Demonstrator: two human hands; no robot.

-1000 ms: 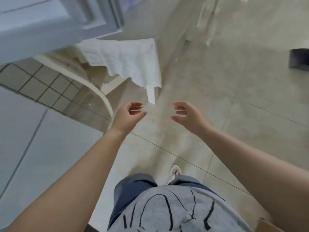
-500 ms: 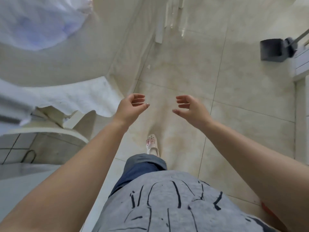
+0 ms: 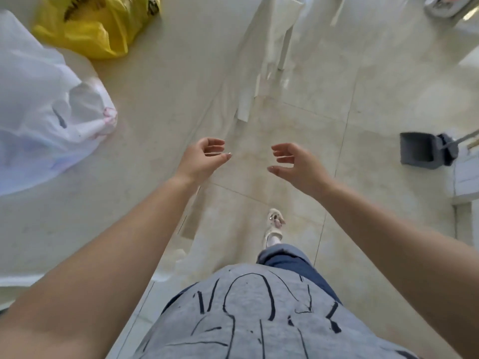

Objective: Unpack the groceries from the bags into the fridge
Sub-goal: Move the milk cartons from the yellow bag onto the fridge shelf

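The grocery bags have only just come into sight. A white plastic bag [image 3: 39,112], tied at a pinkish knot on its right side, sits on the worktop [image 3: 155,81] at the left, and a yellow plastic bag [image 3: 96,24] lies beyond it at the far left. Half a second ago only a corner of the white bag showed at the upper left edge, and a second ago neither bag was visible; the view has swung round towards them as the person walked. The fridge is not in view now.

The left hand [image 3: 201,159] and the right hand [image 3: 295,167] are both empty, fingers loosely curled, held out in front over the tiled floor [image 3: 337,112]. They hold the same relaxed pose as in the two earlier views and stay well apart from either bag. The white bag is the nearer one, off to the left of the left hand.

Below, one pale shoe [image 3: 274,226] is stepping forward. A grey dustpan [image 3: 420,151] stands on the floor at the right, larger and lower in the view than before.

My reading is that the person is on the way to the bags to fetch more groceries, with nothing yet picked up.
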